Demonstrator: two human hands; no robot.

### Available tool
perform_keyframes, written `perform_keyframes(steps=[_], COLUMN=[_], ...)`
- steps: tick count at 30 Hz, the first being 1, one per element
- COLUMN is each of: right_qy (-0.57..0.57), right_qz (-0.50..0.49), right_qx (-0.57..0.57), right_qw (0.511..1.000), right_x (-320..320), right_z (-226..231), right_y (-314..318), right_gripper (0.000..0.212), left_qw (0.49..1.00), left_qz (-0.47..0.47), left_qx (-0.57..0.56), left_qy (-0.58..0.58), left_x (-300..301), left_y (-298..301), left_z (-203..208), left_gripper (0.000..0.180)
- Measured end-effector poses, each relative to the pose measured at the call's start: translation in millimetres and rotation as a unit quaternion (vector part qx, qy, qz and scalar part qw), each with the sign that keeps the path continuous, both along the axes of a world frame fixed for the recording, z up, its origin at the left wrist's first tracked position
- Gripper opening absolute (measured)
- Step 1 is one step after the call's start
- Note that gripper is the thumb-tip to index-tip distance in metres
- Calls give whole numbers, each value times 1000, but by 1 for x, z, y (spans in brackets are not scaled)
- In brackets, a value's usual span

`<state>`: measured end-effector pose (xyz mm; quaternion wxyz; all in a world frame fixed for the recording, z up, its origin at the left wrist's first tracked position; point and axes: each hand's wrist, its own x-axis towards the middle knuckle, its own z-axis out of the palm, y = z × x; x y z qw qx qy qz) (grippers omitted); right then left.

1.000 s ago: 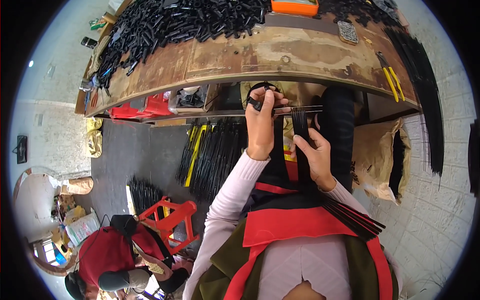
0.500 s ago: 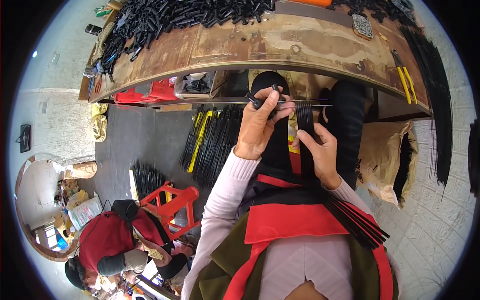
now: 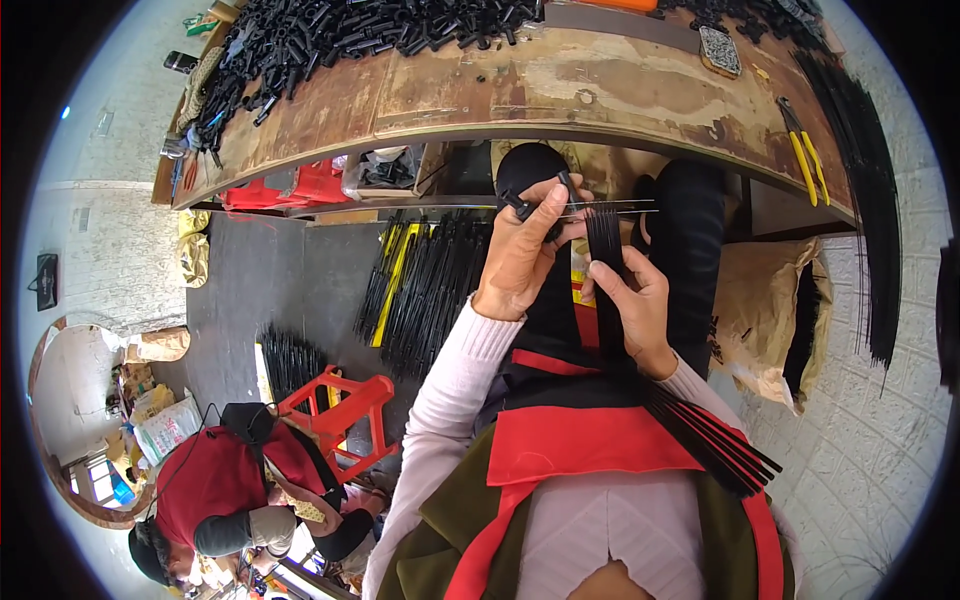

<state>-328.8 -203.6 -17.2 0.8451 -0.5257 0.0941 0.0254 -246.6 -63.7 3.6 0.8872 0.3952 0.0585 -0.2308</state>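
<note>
My left hand (image 3: pixel 518 255) is closed around small black tube-shaped plastic fittings (image 3: pixel 515 204), one of them poking up by the thumb. Two thin metal wires (image 3: pixel 628 207) stretch rightward from its fingers. They cross the top of a fanned bundle of thin black rods (image 3: pixel 605 238), which my right hand (image 3: pixel 643 312) pinches between thumb and fingers. The left fingertips are close to the rod tips; whether they touch is too small to tell. The bundle runs down over my lap, and its lower ends (image 3: pixel 715 445) spread across the red apron (image 3: pixel 590 445).
A wooden workbench (image 3: pixel 450 95) ahead bears a heap of black fittings (image 3: pixel 350 28), yellow-handled pliers (image 3: pixel 803 160) and a tin of small metal bits (image 3: pixel 719 52). Long black rods (image 3: pixel 868 220) hang at the right. A co-worker (image 3: pixel 225 470) bends near a red stool (image 3: pixel 345 410) at left.
The fitting at my left thumb has tipped slightly to the right, and the wires slant a little more. My right hand keeps its hold on the rods. The whole view has shifted slightly.
</note>
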Motion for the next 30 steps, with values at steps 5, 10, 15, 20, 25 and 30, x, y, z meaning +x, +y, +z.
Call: perform_keyframes(steps=[5, 10, 15, 20, 25, 30], right_qy=[-3, 1, 4, -4, -5, -3], right_qz=[-6, -6, -11, -12, -12, -5], right_qx=[-16, -26, -17, -5, -7, -10], right_qw=[1000, 1000, 1000, 1000, 1000, 1000], right_x=[0, 0, 1, 1, 1, 0], right_z=[-2, -1, -1, -2, -3, -3], right_y=[0, 2, 4, 5, 4, 3], right_gripper=[16, 17, 17, 17, 17, 17], left_qw=[1000, 999, 1000, 1000, 1000, 1000], left_qz=[13, 26, 13, 22, 27, 10], left_qx=[-3, -9, -2, -14, -6, -3], left_qy=[-22, -36, -4, -12, -5, -6], left_x=[0, 1, 1, 1, 0, 0], left_y=[1, 4, 5, 6, 4, 4], left_z=[0, -5, -4, -5, -4, 1], left_gripper=[38, 37, 32, 23, 24, 30])
